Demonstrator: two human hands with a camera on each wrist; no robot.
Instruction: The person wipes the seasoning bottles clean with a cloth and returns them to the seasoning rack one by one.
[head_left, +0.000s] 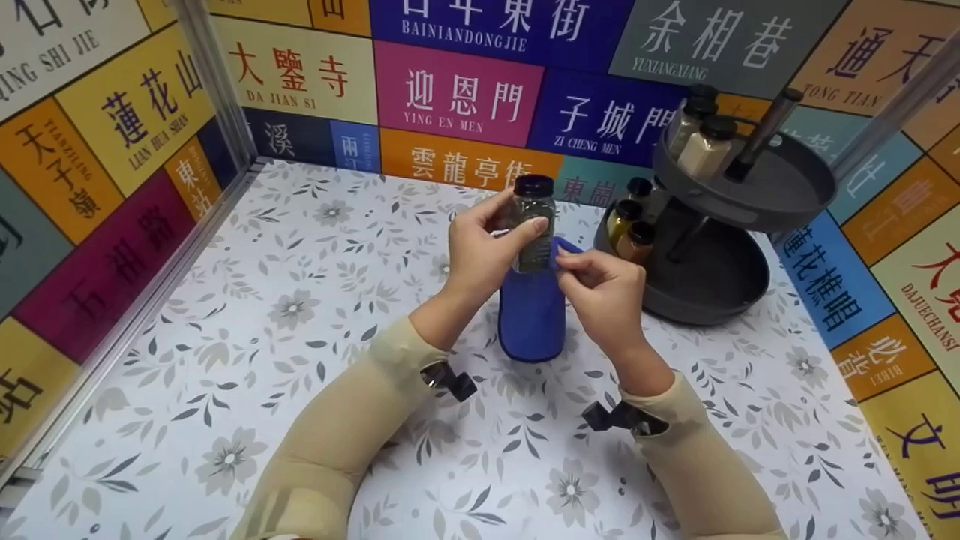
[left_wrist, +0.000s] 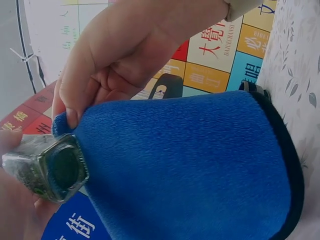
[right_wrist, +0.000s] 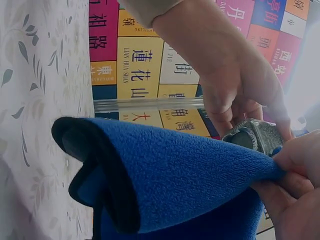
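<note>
My left hand grips a square glass spice jar with a dark lid, holding it upright above the table. Dark green contents show through its base in the left wrist view. A blue cloth with black edging hangs down just below and behind the jar. Its upper edge is pinched between the thumb and fingers of my right hand, right beside the jar. In the right wrist view the cloth drapes in a fold and partly covers the jar.
A dark two-tier round rack stands at the right. Its upper tray bears lidded jars, among them one with pale contents; several more jars sit on the lower tier. Panels with printed characters enclose the flower-patterned table.
</note>
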